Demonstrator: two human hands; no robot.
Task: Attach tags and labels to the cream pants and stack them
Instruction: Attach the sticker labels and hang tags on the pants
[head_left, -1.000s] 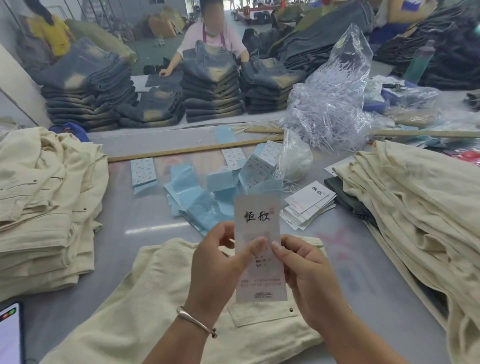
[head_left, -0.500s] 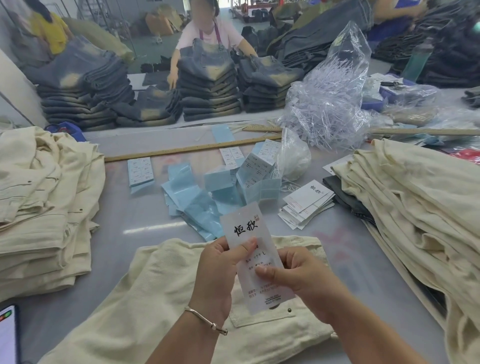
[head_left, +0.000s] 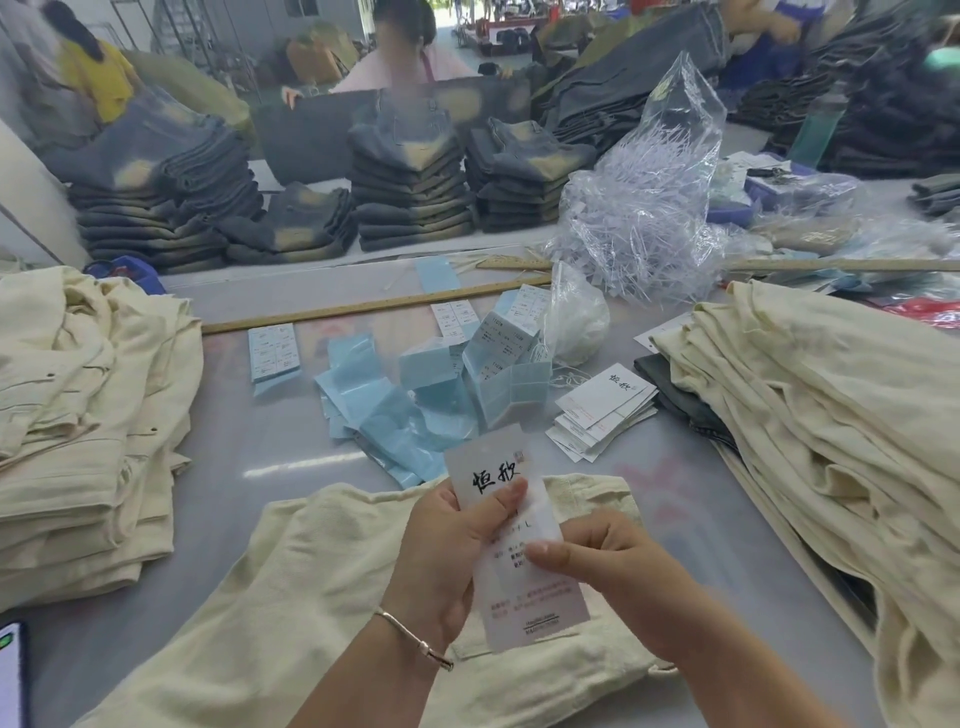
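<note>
Two hands (head_left: 441, 551) (head_left: 618, 577) — printed tag (head_left: 514, 540)

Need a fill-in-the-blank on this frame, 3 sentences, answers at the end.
1. Both hands, the left hand and the right hand, hold one white ____ with black characters.
2. The tag is held above a pair of ____ pants lying on the table.
3. The wrist with the bracelet belongs to the ____ hand.

Answers: tag; cream; left
</note>
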